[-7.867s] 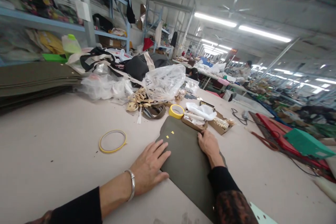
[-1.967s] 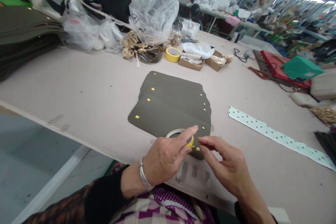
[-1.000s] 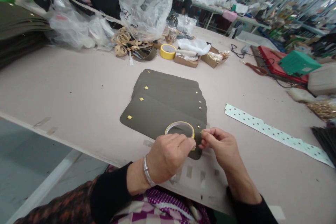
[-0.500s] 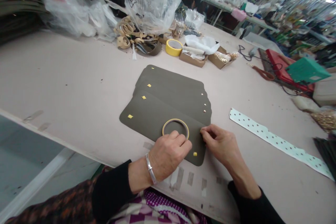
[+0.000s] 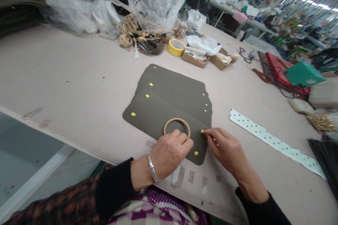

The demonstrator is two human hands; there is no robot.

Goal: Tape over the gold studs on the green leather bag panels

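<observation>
Several dark olive panels (image 5: 169, 107) with rounded corners lie fanned over one another on the table. Small yellow tape pieces (image 5: 133, 114) sit near the left ends of the panels, and one more is at the lower right corner. My left hand (image 5: 170, 153) is closed on a narrow roll of yellow tape (image 5: 177, 119), a thin ring held over the top panel. At that panel's right edge, my right hand (image 5: 224, 147) pinches a small piece of yellow tape (image 5: 202, 131) between thumb and forefinger. Small metal studs (image 5: 205, 110) show on the right ends of the panels behind.
A white dotted strip (image 5: 274, 140) lies to the right. Behind the panels are a wider yellow tape roll (image 5: 176, 47), small cardboard boxes (image 5: 195, 59), tan straps (image 5: 129, 30) and clear plastic bags (image 5: 158, 0). A green box (image 5: 303, 73) rests on a red case at far right.
My right fingers have drawn slightly back to the right, and the yellow tape piece at their tips now shows. My left hand keeps the tape roll in nearly the same place.
</observation>
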